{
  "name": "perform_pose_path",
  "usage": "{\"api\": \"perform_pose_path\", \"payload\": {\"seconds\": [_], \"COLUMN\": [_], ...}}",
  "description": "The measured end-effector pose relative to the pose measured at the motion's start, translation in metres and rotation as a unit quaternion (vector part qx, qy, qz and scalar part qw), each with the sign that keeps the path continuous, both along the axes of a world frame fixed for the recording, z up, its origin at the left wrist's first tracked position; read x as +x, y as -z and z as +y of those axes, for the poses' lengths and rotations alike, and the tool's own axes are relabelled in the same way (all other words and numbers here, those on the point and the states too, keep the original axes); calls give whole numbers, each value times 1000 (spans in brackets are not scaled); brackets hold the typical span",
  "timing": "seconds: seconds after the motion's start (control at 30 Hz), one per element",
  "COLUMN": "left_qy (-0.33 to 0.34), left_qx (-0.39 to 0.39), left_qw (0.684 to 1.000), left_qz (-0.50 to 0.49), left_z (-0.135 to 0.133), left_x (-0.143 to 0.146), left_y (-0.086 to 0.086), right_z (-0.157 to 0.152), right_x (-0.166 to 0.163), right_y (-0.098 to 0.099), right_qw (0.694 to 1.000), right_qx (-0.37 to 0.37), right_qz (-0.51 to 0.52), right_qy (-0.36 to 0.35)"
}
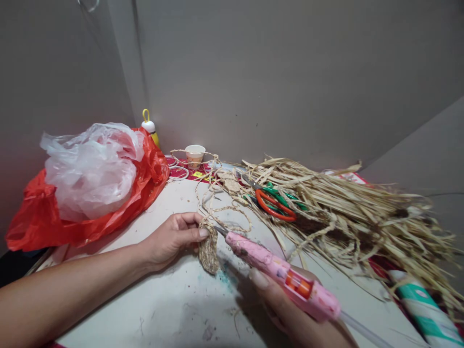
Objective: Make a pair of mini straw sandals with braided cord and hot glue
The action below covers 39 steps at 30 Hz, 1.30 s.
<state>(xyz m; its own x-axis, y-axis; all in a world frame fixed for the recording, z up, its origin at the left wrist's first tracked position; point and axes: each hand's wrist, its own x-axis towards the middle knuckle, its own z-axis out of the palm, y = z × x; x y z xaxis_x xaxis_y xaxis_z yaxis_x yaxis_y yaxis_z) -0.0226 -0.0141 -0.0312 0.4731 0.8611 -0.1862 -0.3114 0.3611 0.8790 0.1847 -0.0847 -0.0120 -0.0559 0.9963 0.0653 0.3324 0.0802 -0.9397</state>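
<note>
My left hand (173, 238) pinches a small woven straw piece (209, 251) upright on the white table (174, 309). A braided straw cord (224, 212) runs from this piece back across the table. My right hand (290, 309) grips a pink glue gun (282, 273), its metal tip touching the upper edge of the woven piece beside my left thumb. A clear glue stick (362, 329) sticks out of the gun's rear end.
A big pile of dried straw (348, 212) covers the table's right side, with orange and green scissors (275, 202) lying on it. Red and clear plastic bags (90, 183) sit at the left. A paper cup (195, 155) and a yellow bottle (150, 128) stand by the wall. A green-white tube (424, 309) lies front right.
</note>
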Motion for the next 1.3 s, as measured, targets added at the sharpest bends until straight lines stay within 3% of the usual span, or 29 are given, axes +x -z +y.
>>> {"api": "perform_pose_path", "payload": {"seconds": [0.27, 0.73, 0.9, 1.3], "left_qy": [-16, -31, -34, -47], "left_qx": [-12, -26, -28, -30], "left_qw": [1000, 999, 998, 998], "left_qz": [-14, -22, -33, -43], "left_z": [1, 3, 4, 4], "left_x": [0, -3, -3, -4], "left_y": [-4, -5, -5, -11], "right_z": [0, 1, 0, 3], "right_x": [2, 0, -1, -1], "right_y": [2, -1, -1, 14], "right_qw": [999, 1000, 1000, 999], "right_qx": [-33, 13, -6, 30], "right_qz": [-5, -12, 1, 6], "right_qy": [-19, -10, -6, -25]}}
